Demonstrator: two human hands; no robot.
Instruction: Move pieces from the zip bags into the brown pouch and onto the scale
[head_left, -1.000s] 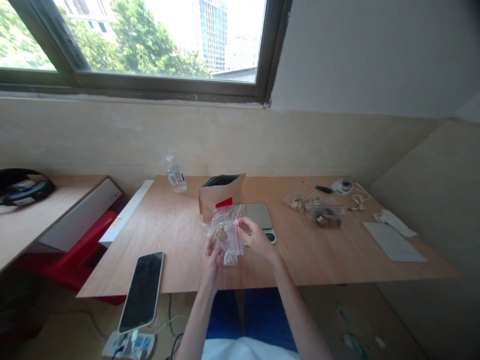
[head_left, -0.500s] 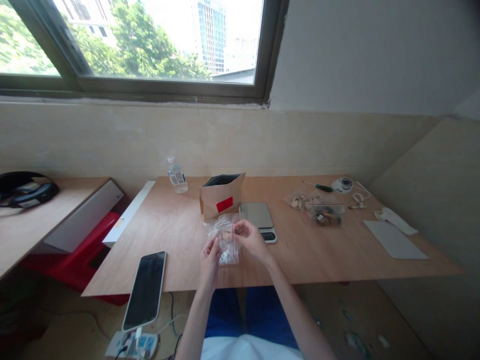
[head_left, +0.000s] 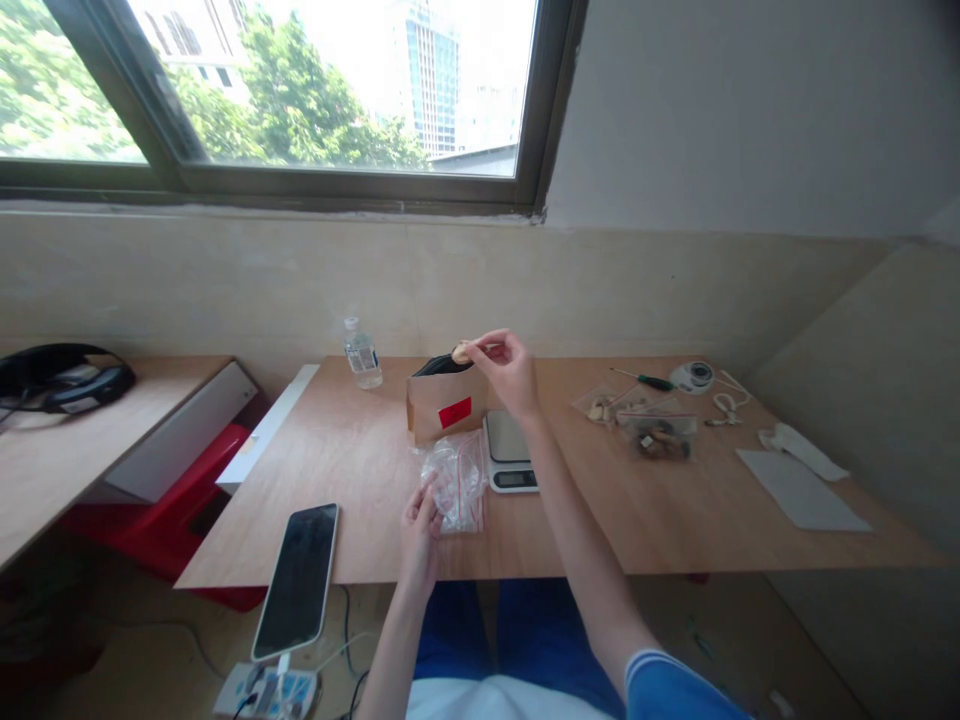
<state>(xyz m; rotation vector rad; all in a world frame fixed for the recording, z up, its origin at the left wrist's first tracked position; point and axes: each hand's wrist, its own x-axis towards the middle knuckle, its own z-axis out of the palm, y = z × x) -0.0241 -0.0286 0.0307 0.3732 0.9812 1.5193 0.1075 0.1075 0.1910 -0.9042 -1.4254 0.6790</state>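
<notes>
We had a wide wooden table (head_left: 600,530) before us. Near its right edge lay a pale sheet (head_left: 802,490). A phone (head_left: 297,580), its face dark, jutted past the front edge near the left corner. Left of the table's middle, toward the back edge, a brown pouch (head_left: 424,412) stood with its mouth open and a red label (head_left: 454,412) on its front. Just right of it lay a white scale (head_left: 507,440), partly hidden behind our right forearm (head_left: 566,510). Two packed bags (head_left: 658,436) lay toward the back right corner, and a bottle (head_left: 364,357) stood near the back left corner. Our left hand (head_left: 421,515) was near the front edge, its fingers nearly closed, pinching the left side of a clear bag (head_left: 459,480) in front of the pouch; we could not tell whether that bag touched the table. Our right hand (head_left: 510,372) was raised toward the back edge, thumb and fingertips pinched together on a small tan piece (head_left: 460,352). That piece was at the right end of the pouch's mouth, and we could not tell whether it touched the rim.
</notes>
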